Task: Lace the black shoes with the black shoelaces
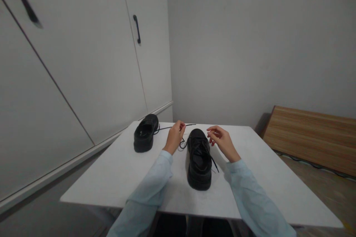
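A black lace-up shoe (199,175) stands on the white table in front of me, toe pointing away. Its lace end (214,163) hangs over the right side, and a lace loop (182,144) sticks out on the left. My left hand (175,136) is just left of the toe, thumb and fingers pinched together at the shoelace. Right of the toe, my right hand (221,140) hovers with loosely bent fingers apart, nothing visible in them. A second black shoe (143,144) stands farther left, a lace (164,128) trailing from it toward my left hand.
The white table (111,188) has its far edge near a grey wall (250,44). White cabinet doors (83,62) with dark handles (137,29) rise on the left. A wood-grain panel (311,137) leans low at the right, beyond the table.
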Demonstrator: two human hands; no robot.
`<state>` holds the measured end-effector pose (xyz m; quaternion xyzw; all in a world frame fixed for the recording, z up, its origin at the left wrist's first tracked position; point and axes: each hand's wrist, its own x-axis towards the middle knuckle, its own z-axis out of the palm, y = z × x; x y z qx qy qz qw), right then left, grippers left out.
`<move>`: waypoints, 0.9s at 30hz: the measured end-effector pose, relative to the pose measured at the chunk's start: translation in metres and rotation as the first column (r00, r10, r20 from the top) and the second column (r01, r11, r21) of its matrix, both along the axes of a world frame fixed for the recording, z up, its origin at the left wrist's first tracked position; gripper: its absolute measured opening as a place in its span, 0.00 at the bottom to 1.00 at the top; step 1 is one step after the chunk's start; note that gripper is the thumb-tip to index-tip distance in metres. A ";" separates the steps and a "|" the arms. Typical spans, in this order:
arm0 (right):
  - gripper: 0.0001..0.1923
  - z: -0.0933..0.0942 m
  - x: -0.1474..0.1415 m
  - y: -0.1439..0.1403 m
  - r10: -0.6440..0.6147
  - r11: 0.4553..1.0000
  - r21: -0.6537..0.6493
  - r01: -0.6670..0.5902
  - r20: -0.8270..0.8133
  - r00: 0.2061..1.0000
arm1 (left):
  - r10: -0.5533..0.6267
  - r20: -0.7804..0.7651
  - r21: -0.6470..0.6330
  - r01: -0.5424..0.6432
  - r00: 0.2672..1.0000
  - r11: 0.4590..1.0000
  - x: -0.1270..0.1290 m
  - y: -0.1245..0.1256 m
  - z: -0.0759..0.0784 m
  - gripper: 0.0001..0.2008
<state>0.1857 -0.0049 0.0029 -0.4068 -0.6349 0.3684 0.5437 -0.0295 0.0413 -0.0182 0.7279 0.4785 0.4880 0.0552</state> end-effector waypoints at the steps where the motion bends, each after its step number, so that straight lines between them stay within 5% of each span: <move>1: 0.12 0.000 0.000 0.000 -0.002 1.000 0.009 0.002 0.005 1.000 | -0.041 0.025 0.014 0.040 0.999 0.999 0.003 -0.001 0.000 0.04; 15: 0.13 0.000 0.003 -0.003 -0.165 0.957 0.273 0.097 0.238 0.957 | -0.256 -0.026 0.087 0.257 0.966 0.962 0.027 -0.027 0.011 0.03; 27: 0.08 -0.002 0.000 0.000 -0.161 0.960 0.271 0.076 0.307 0.938 | -0.298 -0.039 0.098 0.301 0.954 0.949 0.032 -0.031 0.011 0.04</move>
